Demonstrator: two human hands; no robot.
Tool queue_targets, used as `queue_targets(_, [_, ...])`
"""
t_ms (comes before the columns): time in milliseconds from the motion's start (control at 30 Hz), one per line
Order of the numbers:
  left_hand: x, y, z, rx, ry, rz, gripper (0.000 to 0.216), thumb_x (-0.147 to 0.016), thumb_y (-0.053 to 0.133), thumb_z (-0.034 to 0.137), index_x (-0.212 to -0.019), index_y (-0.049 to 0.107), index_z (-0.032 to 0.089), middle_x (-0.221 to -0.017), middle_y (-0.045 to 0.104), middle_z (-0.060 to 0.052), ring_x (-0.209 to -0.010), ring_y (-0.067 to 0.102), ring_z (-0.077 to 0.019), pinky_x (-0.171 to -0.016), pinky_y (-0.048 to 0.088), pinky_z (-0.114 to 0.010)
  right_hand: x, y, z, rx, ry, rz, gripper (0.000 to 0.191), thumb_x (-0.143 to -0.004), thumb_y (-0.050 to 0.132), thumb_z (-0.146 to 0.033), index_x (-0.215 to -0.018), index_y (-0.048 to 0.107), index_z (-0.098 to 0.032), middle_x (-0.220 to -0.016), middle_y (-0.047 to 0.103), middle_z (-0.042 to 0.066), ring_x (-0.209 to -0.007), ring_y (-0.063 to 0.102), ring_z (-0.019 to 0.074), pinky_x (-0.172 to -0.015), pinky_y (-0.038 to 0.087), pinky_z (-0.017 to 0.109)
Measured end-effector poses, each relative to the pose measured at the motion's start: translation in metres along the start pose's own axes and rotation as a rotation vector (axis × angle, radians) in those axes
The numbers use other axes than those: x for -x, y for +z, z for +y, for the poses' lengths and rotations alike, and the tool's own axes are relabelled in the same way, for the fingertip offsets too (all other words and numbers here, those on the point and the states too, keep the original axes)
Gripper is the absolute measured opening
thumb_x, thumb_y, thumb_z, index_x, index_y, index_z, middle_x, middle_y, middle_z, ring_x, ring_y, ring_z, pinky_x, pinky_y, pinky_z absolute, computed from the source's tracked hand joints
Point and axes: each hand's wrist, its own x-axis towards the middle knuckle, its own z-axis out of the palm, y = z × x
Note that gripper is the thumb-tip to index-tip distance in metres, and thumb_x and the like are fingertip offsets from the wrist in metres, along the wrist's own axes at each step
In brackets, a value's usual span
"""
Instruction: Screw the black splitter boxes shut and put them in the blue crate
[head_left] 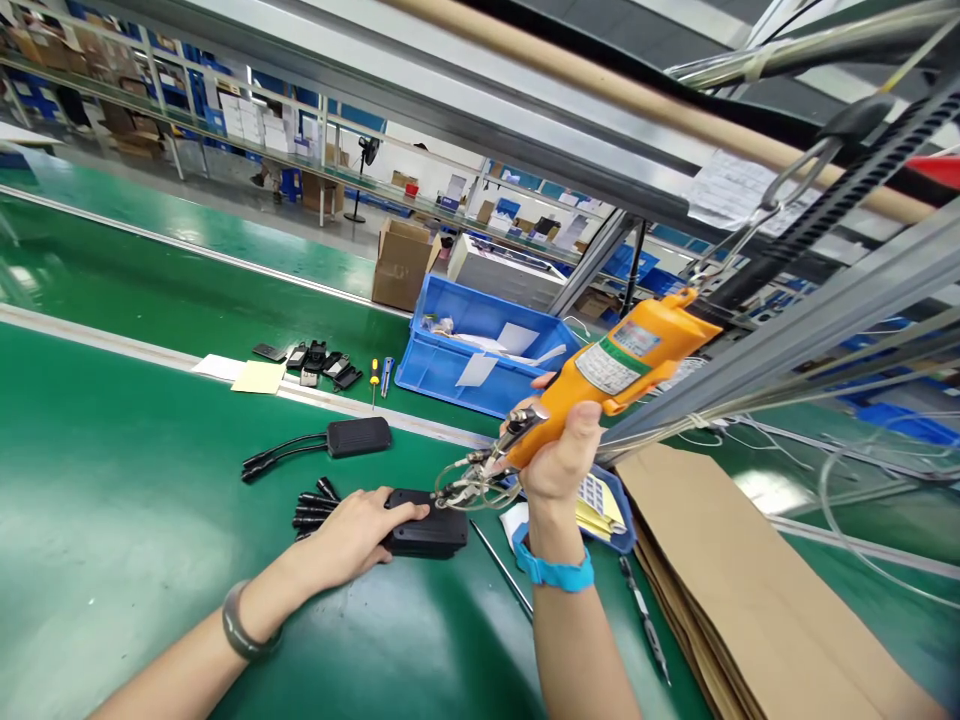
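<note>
My right hand (559,455) is wrapped around an orange electric screwdriver (611,370), tilted and hanging from a metal hook. Its lower end, with thin looped wires around it, meets the top of a black plastic box (442,522) near a corner. My left hand (364,530) grips the left part of that box, fingers on top and thumb at the near side. The box appears stacked on others, and several black cable connectors (311,510) stick out left of it. Another black box (360,436) with two cables lies farther back on the green table.
A blue bin (480,365) stands behind my hands, beside a yellow screwdriver (374,375) and a blue cutter (387,376). Small black parts (322,362) lie left. Flat cardboard (780,560), a small blue tray (619,510) and a pen-like tool (645,620) are at right.
</note>
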Motion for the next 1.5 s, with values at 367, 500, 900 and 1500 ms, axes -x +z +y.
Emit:
queue_targets(367, [0.0, 0.004, -0.004, -0.022, 0.006, 0.026, 0.081, -0.075, 0.08, 0.014, -0.145, 0.045, 0.037, -0.117, 0.061, -0.01, -0.101, 0.064, -0.0307, -0.089, 0.053, -0.043, 0.005, -0.002, 0.004, -0.015, 0.003, 0.055, 0.056, -0.078, 0.06, -0.071, -0.094, 0.063, -0.018, -0.055, 0.056, 0.0, -0.033, 0.048, 0.0153, -0.027, 0.038, 0.027])
queue_targets(500, [0.0, 0.003, 0.0, -0.021, 0.002, 0.012, 0.08, -0.077, 0.079, 0.016, -0.146, 0.045, 0.036, -0.115, 0.062, -0.011, -0.104, 0.064, -0.031, -0.091, 0.052, -0.043, -0.001, 0.005, -0.024, 0.006, -0.091, 0.111, 0.059, -0.08, 0.054, -0.07, -0.104, 0.065, -0.017, -0.056, 0.054, -0.001, -0.032, 0.045, 0.0144, -0.026, 0.037, 0.028])
queue_targets(900, [-0.008, 0.012, 0.004, -0.108, 0.031, 0.085, 0.062, -0.093, 0.061, 0.048, -0.15, 0.038, 0.043, -0.14, 0.053, -0.019, -0.123, 0.059, -0.0361, -0.096, 0.051, -0.053, -0.045, 0.05, -0.094, -0.058, -0.29, 0.007, 0.043, -0.094, 0.044, -0.06, -0.091, 0.064, -0.023, -0.063, 0.047, -0.001, -0.043, 0.045, 0.0101, -0.039, 0.045, 0.027])
queue_targets(1500, [-0.01, 0.015, 0.011, -0.105, -0.028, 0.053, 0.052, -0.097, 0.055, 0.045, -0.147, 0.043, 0.044, -0.113, 0.068, -0.015, -0.103, 0.067, -0.0312, -0.087, 0.055, -0.047, 0.008, 0.067, -0.009, -0.003, -0.048, -0.03, 0.038, -0.086, 0.06, -0.055, -0.096, 0.063, -0.019, -0.052, 0.052, -0.007, -0.035, 0.047, 0.0104, -0.031, 0.041, 0.023])
